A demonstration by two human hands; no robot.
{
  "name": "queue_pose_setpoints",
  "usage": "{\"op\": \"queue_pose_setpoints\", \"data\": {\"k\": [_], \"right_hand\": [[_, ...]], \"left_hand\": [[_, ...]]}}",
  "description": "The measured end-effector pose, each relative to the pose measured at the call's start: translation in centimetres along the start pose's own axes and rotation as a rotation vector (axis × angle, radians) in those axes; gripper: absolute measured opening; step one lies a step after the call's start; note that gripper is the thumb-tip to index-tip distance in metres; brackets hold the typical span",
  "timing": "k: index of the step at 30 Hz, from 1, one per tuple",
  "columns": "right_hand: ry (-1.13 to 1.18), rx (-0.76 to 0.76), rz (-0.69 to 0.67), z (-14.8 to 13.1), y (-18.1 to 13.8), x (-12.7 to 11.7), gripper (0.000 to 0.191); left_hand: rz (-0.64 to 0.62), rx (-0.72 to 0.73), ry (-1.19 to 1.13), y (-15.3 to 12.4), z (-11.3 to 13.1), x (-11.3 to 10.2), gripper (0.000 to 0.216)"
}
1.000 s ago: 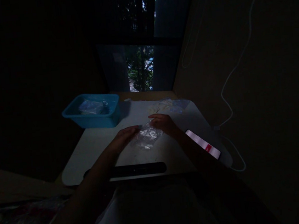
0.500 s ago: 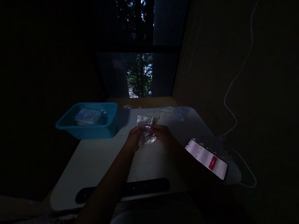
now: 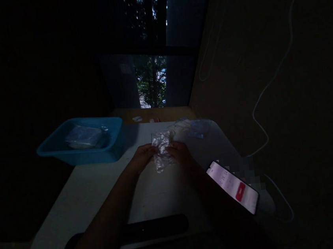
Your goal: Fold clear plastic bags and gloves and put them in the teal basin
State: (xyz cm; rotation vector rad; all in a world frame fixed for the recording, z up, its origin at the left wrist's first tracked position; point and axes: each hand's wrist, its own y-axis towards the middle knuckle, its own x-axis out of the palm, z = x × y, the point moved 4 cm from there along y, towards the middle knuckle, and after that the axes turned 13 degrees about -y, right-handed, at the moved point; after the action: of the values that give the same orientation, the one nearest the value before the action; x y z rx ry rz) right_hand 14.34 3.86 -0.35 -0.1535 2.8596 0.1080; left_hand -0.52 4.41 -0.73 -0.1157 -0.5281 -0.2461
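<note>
A crinkled, shiny clear plastic packet [image 3: 161, 141] is held up over the white table [image 3: 150, 197]. My left hand [image 3: 143, 156] grips its left edge, thumb on top. On the right edge, my right hand [image 3: 179, 151] is closed on the same packet, its thumb pressed on the front. Dim light hides what the packet contains, and the fingers behind it do not show. Past my right hand, more crumpled clear plastic [image 3: 198, 128] lies at the table's far right.
A blue basin [image 3: 95, 155] with a plastic-wrapped bundle [image 3: 83, 136] stands at the back left. A lit phone [image 3: 235, 186] lies on the right, near a white cable [image 3: 274, 75]. A dark slot [image 3: 156, 227] runs along the table's front edge. Behind is a window [image 3: 151, 80].
The view has shifted slightly, so the basin appears further left and the table's front edge lower. Both hands still hold the packet, which is now spread flatter, and my left hand sits slightly further left.
</note>
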Motion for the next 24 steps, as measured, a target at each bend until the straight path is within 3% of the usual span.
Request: {"op": "queue_pose_setpoints", "data": {"k": [5, 9, 24], "right_hand": [[0.072, 0.038, -0.094, -0.29, -0.27, 0.05, 0.027], [0.044, -0.008, -0.067, -0.54, -0.24, -0.17, 0.025], [-0.003, -0.044, -0.012, -0.28, -0.04, -0.39, 0.025]], "left_hand": [[0.007, 0.019, 0.060, -0.14, -0.21, 0.07, 0.023], [-0.031, -0.001, 0.081, -0.20, -0.32, 0.20, 0.032], [-0.002, 0.036, 0.045, -0.21, -0.31, 0.04, 0.025]]}}
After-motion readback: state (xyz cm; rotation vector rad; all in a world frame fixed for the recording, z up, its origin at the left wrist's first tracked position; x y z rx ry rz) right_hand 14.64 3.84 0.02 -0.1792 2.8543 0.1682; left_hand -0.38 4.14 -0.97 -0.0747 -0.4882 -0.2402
